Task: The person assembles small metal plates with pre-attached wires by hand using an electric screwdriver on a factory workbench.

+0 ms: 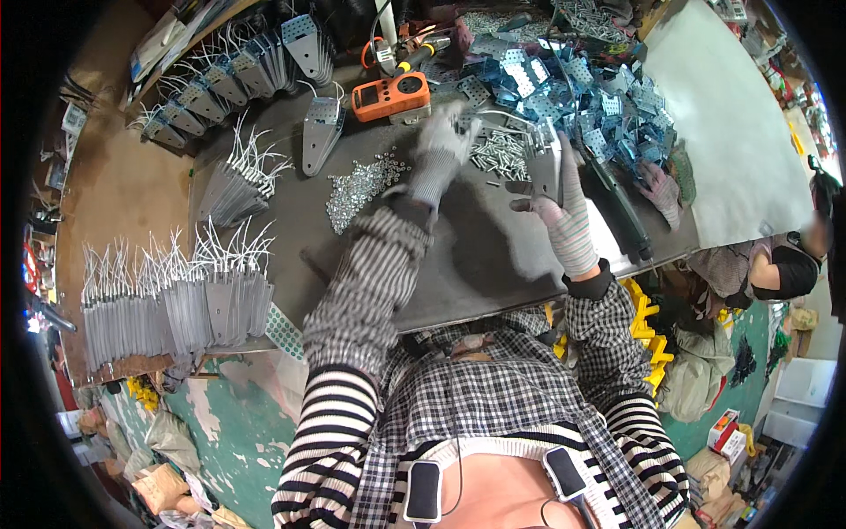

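My right hand (564,216), in a striped knit glove, grips a grey tapered metal plate (545,167). The plate stands nearly upright, with a perforated bracket at its top and white wires (504,115) reaching left. My left hand (448,132), in a grey glove, hovers beside a pile of silver screws (500,155). Its fingertips are blurred, so I cannot tell whether they pinch anything. Just behind that hand lies an orange meter (390,97). A heap of small shiny nuts (357,189) is spread left of my left wrist.
Perforated blue metal brackets (608,101) are heaped at the back right, near a black power screwdriver (621,207) and loose gloves (661,194). Rows of wired grey plates (176,309) stand at the left; more line the back left. One wired plate (322,132) lies alone.
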A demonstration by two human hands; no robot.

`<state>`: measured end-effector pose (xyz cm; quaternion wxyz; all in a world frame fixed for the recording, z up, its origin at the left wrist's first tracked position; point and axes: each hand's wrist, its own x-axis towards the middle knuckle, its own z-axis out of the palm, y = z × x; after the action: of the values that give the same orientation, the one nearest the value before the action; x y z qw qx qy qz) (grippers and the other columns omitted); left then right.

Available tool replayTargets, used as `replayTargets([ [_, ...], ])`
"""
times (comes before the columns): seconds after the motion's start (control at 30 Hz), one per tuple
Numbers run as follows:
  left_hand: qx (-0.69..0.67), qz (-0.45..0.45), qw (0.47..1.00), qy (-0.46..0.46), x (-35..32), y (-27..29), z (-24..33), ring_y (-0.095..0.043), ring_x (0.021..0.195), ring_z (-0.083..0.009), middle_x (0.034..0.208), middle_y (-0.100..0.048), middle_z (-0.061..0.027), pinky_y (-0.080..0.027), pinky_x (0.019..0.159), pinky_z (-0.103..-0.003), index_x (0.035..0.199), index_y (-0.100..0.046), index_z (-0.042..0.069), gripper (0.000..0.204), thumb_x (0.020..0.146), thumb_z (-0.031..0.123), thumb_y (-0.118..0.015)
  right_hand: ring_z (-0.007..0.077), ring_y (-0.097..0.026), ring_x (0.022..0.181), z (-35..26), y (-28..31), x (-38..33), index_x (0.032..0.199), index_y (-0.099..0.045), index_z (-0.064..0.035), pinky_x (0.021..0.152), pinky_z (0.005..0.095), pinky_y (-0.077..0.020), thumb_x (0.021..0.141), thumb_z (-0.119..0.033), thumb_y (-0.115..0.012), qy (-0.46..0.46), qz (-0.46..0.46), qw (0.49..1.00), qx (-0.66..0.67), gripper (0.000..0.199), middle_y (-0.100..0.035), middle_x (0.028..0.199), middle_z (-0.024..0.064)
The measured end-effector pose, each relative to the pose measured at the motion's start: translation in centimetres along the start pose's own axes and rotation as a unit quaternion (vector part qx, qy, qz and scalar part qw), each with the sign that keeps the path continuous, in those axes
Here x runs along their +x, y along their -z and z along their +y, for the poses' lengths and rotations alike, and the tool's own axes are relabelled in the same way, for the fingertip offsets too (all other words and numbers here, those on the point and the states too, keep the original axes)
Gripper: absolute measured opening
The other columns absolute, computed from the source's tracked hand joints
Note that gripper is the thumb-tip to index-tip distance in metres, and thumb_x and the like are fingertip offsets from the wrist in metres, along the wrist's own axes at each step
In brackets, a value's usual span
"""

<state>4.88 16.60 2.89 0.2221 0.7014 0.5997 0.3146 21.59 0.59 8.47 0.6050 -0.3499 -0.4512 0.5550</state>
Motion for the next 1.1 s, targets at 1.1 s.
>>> replayTargets([
  [1.1,-0.033,0.153,0.968,-0.198,-10.8,5.2,-0.5,-0.059,0.088,-0.0219,0.097,-0.060,-0.0111,-0.048,0.080,-0.031,0.093,-0.061,-0.001,0.010,0.085,-0.001,-0.067,0.0304,-0.065,0.103,3.1,-4.0,-1.8,0.157,-0.011,-0.0123,0.080,0.0361,-0.0572,0.075,0.004,-0.058,-0.254,-0.075,0.939,0.221,0.096,-0.043,0.143,0.0160],
])
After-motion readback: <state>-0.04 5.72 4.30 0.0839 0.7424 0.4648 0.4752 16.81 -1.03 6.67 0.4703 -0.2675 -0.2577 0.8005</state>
